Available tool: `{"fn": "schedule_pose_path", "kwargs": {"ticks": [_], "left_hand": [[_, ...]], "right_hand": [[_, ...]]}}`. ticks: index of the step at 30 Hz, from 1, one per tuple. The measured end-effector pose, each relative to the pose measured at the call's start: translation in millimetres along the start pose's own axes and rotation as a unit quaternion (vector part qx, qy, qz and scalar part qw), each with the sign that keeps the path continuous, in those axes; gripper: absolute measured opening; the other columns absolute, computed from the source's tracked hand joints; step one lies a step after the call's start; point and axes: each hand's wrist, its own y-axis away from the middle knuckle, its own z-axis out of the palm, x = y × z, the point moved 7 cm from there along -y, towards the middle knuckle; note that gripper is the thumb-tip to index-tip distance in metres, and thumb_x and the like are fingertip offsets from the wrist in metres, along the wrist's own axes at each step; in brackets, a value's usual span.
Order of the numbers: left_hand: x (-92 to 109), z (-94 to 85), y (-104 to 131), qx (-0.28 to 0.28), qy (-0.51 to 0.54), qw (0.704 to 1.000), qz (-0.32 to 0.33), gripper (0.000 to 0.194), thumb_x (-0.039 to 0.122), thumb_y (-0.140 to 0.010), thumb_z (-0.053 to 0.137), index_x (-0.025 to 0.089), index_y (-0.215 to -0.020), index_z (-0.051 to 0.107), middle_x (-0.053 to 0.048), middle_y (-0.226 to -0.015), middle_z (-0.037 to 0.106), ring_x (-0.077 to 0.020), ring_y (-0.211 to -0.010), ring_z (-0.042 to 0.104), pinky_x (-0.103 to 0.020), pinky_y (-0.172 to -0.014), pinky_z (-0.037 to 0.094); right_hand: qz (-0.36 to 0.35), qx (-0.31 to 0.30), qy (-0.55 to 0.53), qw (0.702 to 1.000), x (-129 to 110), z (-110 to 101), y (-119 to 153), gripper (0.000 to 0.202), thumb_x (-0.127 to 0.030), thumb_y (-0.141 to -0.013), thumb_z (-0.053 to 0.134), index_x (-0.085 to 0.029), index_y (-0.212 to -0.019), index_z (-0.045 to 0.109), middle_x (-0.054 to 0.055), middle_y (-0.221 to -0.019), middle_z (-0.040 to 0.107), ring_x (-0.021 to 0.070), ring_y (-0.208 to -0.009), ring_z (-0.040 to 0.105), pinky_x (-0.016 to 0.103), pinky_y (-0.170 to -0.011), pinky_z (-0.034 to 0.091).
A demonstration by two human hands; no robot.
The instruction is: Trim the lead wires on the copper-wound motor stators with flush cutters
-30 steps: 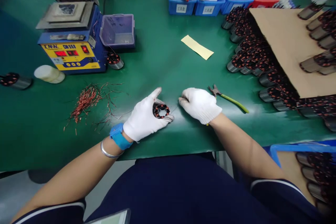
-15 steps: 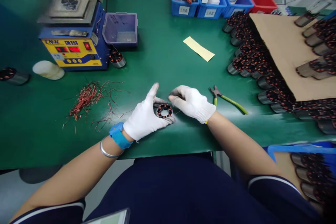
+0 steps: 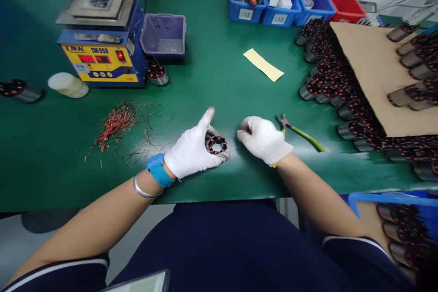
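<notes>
In a white glove, my left hand (image 3: 195,148) grips a motor stator (image 3: 221,139), a ring with black insulation and copper windings facing up. Its thumb points up and away from the ring. My right hand (image 3: 262,139), also gloved, is closed just right of the stator, fingertips pinched together. Thin wire seems to run between the stator and those fingertips; what exactly they pinch is too small to make out. Beside the right hand lie diagonal cutters (image 3: 299,133) with green handles. A pile of cut copper wire pieces (image 3: 118,125) lies left of the left hand.
A blue-and-yellow solder pot unit (image 3: 102,59), a purple bin (image 3: 164,39) and a single stator (image 3: 158,74) stand at the back left. Many stators (image 3: 345,130) and cardboard (image 3: 393,73) fill the right side. A yellow paper strip (image 3: 263,65) lies mid-table; blue bins (image 3: 246,11) stand behind.
My right hand has moved right, away from the stator, with its fingers curled in more. My left hand keeps its hold on the stator. The whole view has shifted slightly.
</notes>
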Motion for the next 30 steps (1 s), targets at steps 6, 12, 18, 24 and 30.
{"fn": "schedule_pose_path", "kwargs": {"ticks": [6,12,18,24,30], "left_hand": [[-3,1.9,3,-0.037,-0.02,0.999,0.021,0.115,0.04,-0.066,0.075,0.018,-0.153,0.003,-0.01,-0.116,0.066,-0.0263,-0.104,0.065,-0.037,-0.088,0.051],[-2,-0.6,0,-0.042,-0.017,0.998,0.051,0.106,0.038,-0.07,0.069,0.015,-0.153,0.007,-0.01,-0.115,0.067,-0.0243,-0.102,0.066,-0.035,-0.088,0.05],[0,2.4,1,-0.044,-0.033,0.997,0.052,0.104,0.042,-0.067,0.073,0.018,-0.151,0.017,-0.008,-0.116,0.066,-0.0248,-0.103,0.064,-0.037,-0.09,0.05],[17,3.7,6,0.026,-0.044,0.991,0.124,0.041,0.049,-0.082,0.062,0.019,-0.11,0.062,-0.007,-0.105,0.067,-0.02,-0.094,0.063,-0.034,-0.086,0.05],[20,7.4,7,-0.007,-0.091,0.985,0.146,0.041,0.048,-0.087,0.056,0.018,-0.114,0.058,-0.007,-0.106,0.065,-0.02,-0.096,0.059,-0.035,-0.086,0.049]], "right_hand": [[-0.241,0.063,0.017,0.968,-45,-22,43,0.07,-0.057,-0.079,0.059,-0.021,-0.138,0.047,0.012,-0.141,0.047,0.0241,-0.1,0.062,0.033,-0.084,0.049],[-0.209,-0.089,0.13,0.965,-41,28,32,0.061,-0.043,-0.089,0.048,-0.023,-0.145,0.037,0.009,-0.132,0.058,0.0263,-0.095,0.066,0.033,-0.069,0.047],[-0.232,-0.116,0.103,0.96,-30,30,23,0.033,-0.036,-0.095,0.038,-0.025,-0.114,0.062,0.002,-0.103,0.071,0.0215,-0.087,0.066,0.029,-0.064,0.039],[-0.277,-0.103,0.11,0.949,-30,26,27,0.031,-0.036,-0.096,0.038,-0.024,-0.109,0.064,0.002,-0.099,0.071,0.0198,-0.084,0.065,0.029,-0.064,0.036],[-0.302,-0.059,0.275,0.911,-40,10,44,0.031,-0.029,-0.096,0.032,-0.02,-0.091,0.061,0.006,-0.081,0.066,0.023,-0.064,0.062,0.032,-0.053,0.024]]}}
